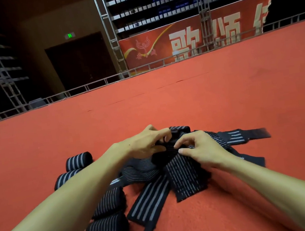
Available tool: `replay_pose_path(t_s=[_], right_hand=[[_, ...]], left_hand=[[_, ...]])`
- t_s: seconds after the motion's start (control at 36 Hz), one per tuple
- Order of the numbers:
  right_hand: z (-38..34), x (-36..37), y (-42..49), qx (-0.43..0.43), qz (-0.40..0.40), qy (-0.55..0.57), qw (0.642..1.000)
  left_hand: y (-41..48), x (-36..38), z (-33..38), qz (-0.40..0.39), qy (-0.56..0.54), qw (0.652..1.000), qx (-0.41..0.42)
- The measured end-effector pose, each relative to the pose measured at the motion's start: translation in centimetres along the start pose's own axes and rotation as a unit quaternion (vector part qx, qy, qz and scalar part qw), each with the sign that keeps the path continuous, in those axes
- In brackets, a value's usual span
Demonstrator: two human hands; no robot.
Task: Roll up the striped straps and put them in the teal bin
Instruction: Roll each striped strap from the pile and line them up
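Note:
A heap of black straps with grey stripes (184,174) lies on the red carpet in front of me. My left hand (143,143) and my right hand (201,147) meet over the top of the heap, and both pinch the dark end of one strap (168,148) between thumb and fingers. Two rolled straps (78,160) lie to the left of the heap. Two more rolled straps (106,230) lie near the bottom edge. One flat strap (148,200) stretches toward me. No teal bin is in view.
The red carpet (222,97) spreads wide on all sides of the heap. A low metal rail (105,81) runs along its far edge. Behind it stand scaffold towers, a red banner (186,38) and a dark doorway (81,60).

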State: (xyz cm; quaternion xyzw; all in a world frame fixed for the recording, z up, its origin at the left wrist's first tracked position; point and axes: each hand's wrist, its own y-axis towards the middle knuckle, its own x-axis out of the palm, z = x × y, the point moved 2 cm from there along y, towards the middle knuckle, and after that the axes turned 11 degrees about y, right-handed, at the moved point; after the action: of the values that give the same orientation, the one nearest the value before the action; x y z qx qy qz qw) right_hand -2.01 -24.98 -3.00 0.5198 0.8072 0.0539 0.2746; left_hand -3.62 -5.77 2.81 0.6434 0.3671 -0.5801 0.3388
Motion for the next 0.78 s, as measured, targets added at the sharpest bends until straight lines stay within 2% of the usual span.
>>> replay_pose_path(t_s=[0.22,0.33,0.47,0.58,0.78], right_hand=[[-3.4,-3.3,0.3,-0.067,-0.018,0.044,0.997],[-4.3,-5.9,0.1,-0.083,-0.060,-0.038,0.994],[-5.2,-9.0,-1.3,-0.062,-0.118,-0.112,0.985],[-5.4,-11.5,-2.1,-0.057,-0.115,-0.142,0.982],[-4.6,-14.5,-3.1,-0.051,-0.110,-0.208,0.971]], left_hand=[[-1.4,-3.4,1.5,0.025,0.020,0.999,0.004],[-1.9,-4.6,2.3,0.012,0.046,0.999,0.006],[-2.2,-5.2,3.4,0.023,0.034,0.999,0.011],[-2.3,-4.9,4.6,0.020,0.012,0.999,0.029],[-2.3,-3.0,5.4,-0.037,-0.031,0.997,0.053]])
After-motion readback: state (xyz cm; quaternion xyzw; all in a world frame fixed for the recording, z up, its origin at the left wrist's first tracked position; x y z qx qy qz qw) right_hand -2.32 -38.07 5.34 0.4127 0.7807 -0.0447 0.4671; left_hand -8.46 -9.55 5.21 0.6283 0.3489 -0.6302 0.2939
